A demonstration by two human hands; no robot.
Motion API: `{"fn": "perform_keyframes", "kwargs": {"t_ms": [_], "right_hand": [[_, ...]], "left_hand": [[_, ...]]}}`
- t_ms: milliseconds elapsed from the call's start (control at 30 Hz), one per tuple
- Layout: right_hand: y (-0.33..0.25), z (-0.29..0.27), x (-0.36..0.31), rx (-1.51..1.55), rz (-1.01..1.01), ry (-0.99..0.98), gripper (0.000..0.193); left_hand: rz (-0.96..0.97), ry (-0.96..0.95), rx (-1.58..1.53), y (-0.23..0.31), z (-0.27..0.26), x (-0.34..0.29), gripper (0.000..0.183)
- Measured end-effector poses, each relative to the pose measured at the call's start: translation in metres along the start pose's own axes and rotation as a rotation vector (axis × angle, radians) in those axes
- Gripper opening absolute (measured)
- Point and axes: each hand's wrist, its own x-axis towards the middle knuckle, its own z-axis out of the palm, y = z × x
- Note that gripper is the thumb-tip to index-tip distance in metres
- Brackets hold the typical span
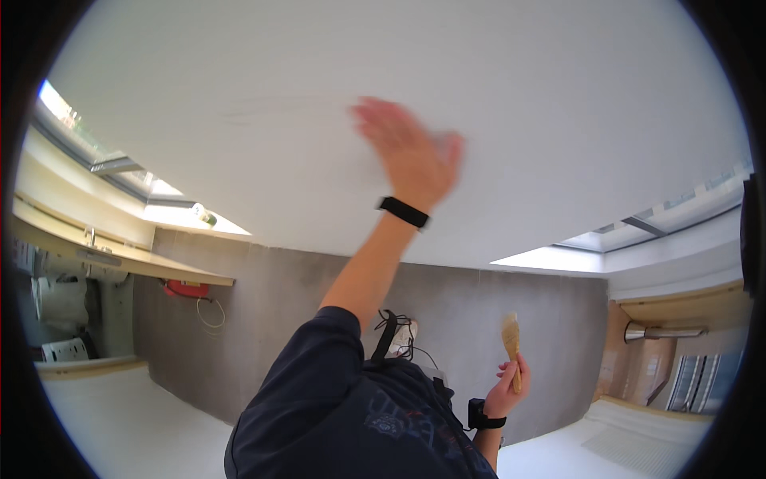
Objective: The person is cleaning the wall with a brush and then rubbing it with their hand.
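My left hand (pixel 405 152) reaches forward, palm towards a large white wall (pixel 558 120), with a black band on the wrist. Its fingers are stretched out and the thumb stands apart; motion blurs them, and I cannot tell whether the palm touches the wall. Faint grey streaks run across the wall left of the fingers. Low at my side, my right hand (pixel 509 380) is closed around the handle of a paintbrush (pixel 511 334). The brush's flat, pale bristles point away from me, apart from the wall. A black watch-like band sits on the right wrist.
Windows (pixel 120 165) flank the wall on both sides; a small bottle-like thing (pixel 203 214) stands on the left sill. A red object (pixel 185 289) with a pale cord lies on the grey floor (pixel 263 303) near the left door (pixel 144 263). Black cords hang by my shoe (pixel 405 334).
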Motion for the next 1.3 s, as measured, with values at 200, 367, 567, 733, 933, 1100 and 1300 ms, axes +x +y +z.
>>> {"fn": "perform_keyframes", "kwargs": {"t_ms": [200, 367, 567, 733, 933, 1100, 1300], "right_hand": [[-0.014, 0.013, 0.036, 0.003, -0.154, 0.029, 0.030], [-0.015, 0.024, 0.064, 0.037, -0.222, 0.015, 0.032], [-0.038, 0.060, 0.073, 0.175, -0.265, -0.069, 0.032], [-0.038, 0.077, 0.059, 0.240, -0.224, -0.169, 0.034], [-0.039, 0.077, 0.045, 0.235, -0.191, -0.219, 0.035], [-0.029, 0.067, 0.041, 0.235, -0.150, -0.197, 0.035], [-0.022, 0.062, 0.037, 0.199, -0.136, -0.197, 0.035]], "left_hand": [[0.511, -0.813, -0.587, 0.050, -0.032, -0.099, 0.072], [-0.026, -0.661, -0.396, -0.027, -0.139, -0.073, 0.062], [-0.592, -0.332, -0.695, -0.105, -0.243, -0.057, 0.058], [-1.010, -0.017, -1.610, -0.104, -0.285, -0.038, 0.076], [-1.002, 0.005, -1.861, -0.089, -0.283, -0.027, 0.078], [-1.019, -0.033, -1.883, -0.081, -0.279, -0.028, 0.078], [-0.726, -0.187, -1.076, -0.115, -0.237, -0.009, 0.069]]}}
